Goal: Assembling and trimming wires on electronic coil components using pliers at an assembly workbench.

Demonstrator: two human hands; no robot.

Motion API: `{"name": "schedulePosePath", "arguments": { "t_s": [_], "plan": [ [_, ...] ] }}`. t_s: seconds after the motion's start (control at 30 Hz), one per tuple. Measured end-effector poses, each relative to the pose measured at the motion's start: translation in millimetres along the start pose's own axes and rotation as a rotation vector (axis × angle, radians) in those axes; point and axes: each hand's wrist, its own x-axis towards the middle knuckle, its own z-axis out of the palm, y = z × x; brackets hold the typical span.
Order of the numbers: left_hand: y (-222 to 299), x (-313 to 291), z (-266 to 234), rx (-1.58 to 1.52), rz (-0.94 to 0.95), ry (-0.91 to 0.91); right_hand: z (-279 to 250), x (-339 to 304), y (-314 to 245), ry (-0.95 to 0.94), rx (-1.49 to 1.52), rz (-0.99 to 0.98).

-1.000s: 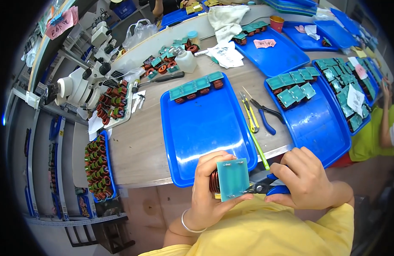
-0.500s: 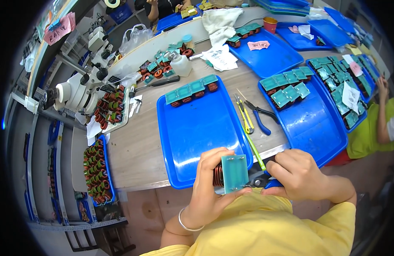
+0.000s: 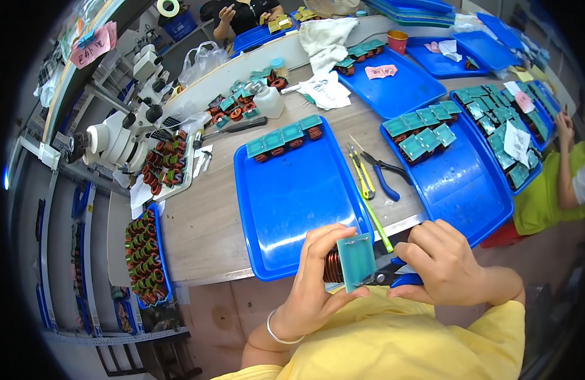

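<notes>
The desk (image 3: 197, 244) lies ahead of the left grip (image 3: 308, 285) and to its left; the grip itself is out past the desk's near edge, so a slip would probably send whatever it drops to the lap or floor rather than onto a surface. Just ahead of it the tray (image 3: 299, 196) reaches that edge, with a row of parts (image 3: 283, 137) at its far end. A forearm knocking the tray could jar that row. The right tray (image 3: 463, 190) sits ahead of the right grip (image 3: 447, 263) and would be at risk from an elbow swung wide.

The left grip is curled round the coil (image 3: 332, 267), fingers behind, thumb at the bottom edge of the board (image 3: 358, 261). The right grip is wrapped round the handles of the cutters (image 3: 387, 277), which are slightly parted. The board stands on edge between the two grips, tilted a little, face toward the right one.

The cutters' tips are at the board's bottom edge, right beside the left thumb; whether they bite on anything I cannot tell. The main danger seems a nipped thumb, should the board twist. A bad angle might scratch the board's face or strain a joint, like the joints (image 3: 351, 242) along its top, and a clipped end could fly off.
</notes>
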Motion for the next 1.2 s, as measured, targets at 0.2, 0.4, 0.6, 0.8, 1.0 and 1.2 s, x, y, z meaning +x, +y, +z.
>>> {"name": "schedulePosePath", "arguments": {
  "t_s": [0.2, 0.4, 0.6, 0.8, 1.0, 1.2],
  "plan": [
    [0, -2, 0, 0.009, 0.008, -0.004, 0, 0, -1, -0.008, 0.022, -0.005],
    [0, -2, 2, -0.018, 0.003, -0.017, -1, 3, -3, -0.046, 0.014, -0.002],
    [-3, -4, 3, -0.04, -0.005, 0.003, 4, -2, -2, -0.093, 0.057, 0.032],
    [-3, -10, 3, -0.386, -0.062, -0.035, 0, 5, 11, 0.021, 0.027, 0.081],
    [-2, -10, 3, -0.23, -0.016, 0.024, -3, 5, 8, 0.022, -0.039, 0.12],
    [-3, -10, 2, -0.194, 0.034, 0.028, -4, 6, 7, 0.007, -0.042, 0.124]
  ]
}}
